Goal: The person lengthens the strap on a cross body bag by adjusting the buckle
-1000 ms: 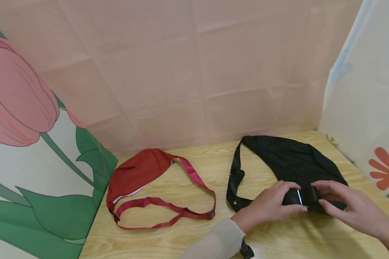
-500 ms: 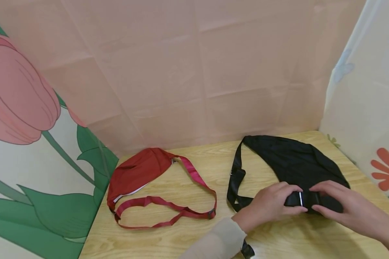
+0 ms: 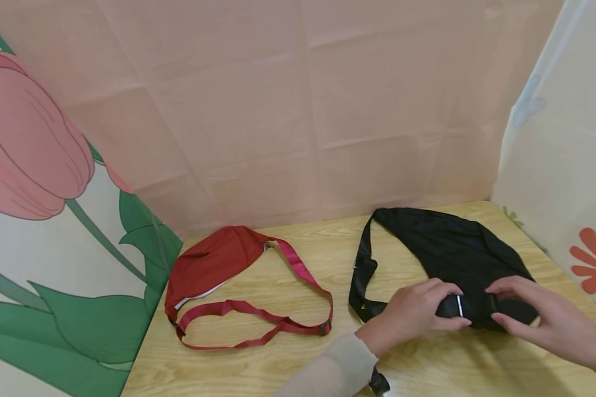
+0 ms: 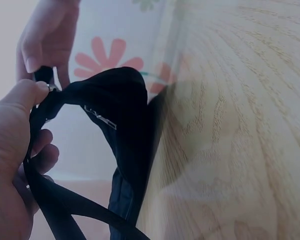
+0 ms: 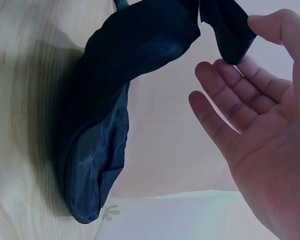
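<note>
A black sling bag [image 3: 452, 242] lies at the right of the table in the head view. My left hand [image 3: 409, 311] pinches its black strap beside a silver metal strap adjuster [image 3: 460, 306]. Just to the right, my right hand [image 3: 551, 320] pinches a folded length of the same black strap [image 5: 235, 30] between thumb and fingertips. In the left wrist view the strap loops up from the bag into both hands, and a zipper pull [image 4: 100, 117] shows on the bag. My left fingers partly hide the strap around the adjuster.
A red waist bag [image 3: 213, 259] with its red strap [image 3: 293, 328] looped lies on the left of the wooden table [image 3: 258, 375]. A black strap end with a buckle [image 3: 379, 382] shows below my left sleeve. Printed cloths stand behind and at both sides.
My right hand first came in closer to the adjuster, then drew away to the right with the strap fold. The left hand has hardly moved and keeps its pinch.
</note>
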The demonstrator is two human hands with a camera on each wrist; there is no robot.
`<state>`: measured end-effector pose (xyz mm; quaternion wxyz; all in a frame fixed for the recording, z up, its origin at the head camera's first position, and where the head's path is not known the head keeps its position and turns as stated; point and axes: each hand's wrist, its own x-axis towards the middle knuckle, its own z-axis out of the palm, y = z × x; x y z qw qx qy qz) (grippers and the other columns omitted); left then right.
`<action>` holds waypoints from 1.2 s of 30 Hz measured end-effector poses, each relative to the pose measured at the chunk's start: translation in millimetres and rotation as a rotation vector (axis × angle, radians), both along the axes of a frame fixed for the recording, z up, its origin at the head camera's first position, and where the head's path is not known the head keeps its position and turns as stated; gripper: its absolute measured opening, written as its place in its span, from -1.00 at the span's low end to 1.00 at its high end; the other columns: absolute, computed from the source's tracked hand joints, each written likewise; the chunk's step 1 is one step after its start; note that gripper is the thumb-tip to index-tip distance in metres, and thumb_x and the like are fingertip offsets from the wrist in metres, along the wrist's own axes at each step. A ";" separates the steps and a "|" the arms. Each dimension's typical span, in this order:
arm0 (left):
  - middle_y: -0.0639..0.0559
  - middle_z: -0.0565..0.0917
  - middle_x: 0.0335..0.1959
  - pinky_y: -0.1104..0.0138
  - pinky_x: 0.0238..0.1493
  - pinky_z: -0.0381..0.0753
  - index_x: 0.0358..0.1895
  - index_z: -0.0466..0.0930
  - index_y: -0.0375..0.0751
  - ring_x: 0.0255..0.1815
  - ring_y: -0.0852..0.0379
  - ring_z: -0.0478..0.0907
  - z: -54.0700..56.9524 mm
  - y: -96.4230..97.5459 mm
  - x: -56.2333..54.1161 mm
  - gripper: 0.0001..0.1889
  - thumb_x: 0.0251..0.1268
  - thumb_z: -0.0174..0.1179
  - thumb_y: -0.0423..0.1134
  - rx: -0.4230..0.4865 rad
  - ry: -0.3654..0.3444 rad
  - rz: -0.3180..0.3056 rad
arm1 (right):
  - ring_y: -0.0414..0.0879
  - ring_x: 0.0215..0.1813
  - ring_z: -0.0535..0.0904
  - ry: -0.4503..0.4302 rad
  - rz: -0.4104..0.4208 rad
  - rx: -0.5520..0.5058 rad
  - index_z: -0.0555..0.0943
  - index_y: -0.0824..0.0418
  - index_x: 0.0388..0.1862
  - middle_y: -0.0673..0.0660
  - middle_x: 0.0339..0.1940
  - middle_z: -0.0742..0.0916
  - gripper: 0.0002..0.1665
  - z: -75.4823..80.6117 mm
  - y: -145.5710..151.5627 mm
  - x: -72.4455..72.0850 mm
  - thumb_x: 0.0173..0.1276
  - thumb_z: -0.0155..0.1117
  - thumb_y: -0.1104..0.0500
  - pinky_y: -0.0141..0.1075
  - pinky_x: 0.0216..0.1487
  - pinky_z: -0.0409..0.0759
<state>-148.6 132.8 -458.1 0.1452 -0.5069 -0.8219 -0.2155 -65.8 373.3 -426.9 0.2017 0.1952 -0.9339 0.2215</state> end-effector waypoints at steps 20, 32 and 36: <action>0.34 0.58 -0.02 0.72 -0.33 0.32 0.20 0.54 0.17 -0.27 0.58 0.43 2.7 0.7 1.8 -0.48 0.28 0.27 0.29 -0.090 -0.050 0.011 | -0.37 -0.17 0.59 0.064 -0.008 0.108 0.69 -0.05 -0.11 -0.17 -0.17 0.69 -0.32 -2.5 -6.4 -0.7 -0.33 0.79 0.13 -0.75 -0.20 0.34; 0.34 0.57 0.01 0.72 -0.29 0.35 0.23 0.52 0.17 -0.20 0.58 0.45 3.3 0.1 2.3 -0.47 0.30 0.26 0.28 -0.095 -0.096 0.009 | -0.49 -0.04 0.46 0.079 -0.017 0.107 0.70 -0.03 -0.05 -0.17 -0.12 0.67 -0.24 -1.4 -6.7 1.7 -0.38 0.80 0.09 -0.75 -0.08 0.31; 0.34 0.56 0.00 0.72 -0.32 0.34 0.26 0.50 0.16 -0.26 0.59 0.41 4.9 0.4 2.7 -0.47 0.32 0.25 0.26 -0.111 -0.142 -0.011 | -0.41 -0.09 0.51 0.065 -0.012 0.121 0.70 -0.06 -0.07 -0.18 -0.13 0.67 -0.29 -1.1 -10.5 -0.6 -0.33 0.79 0.07 -0.75 -0.11 0.31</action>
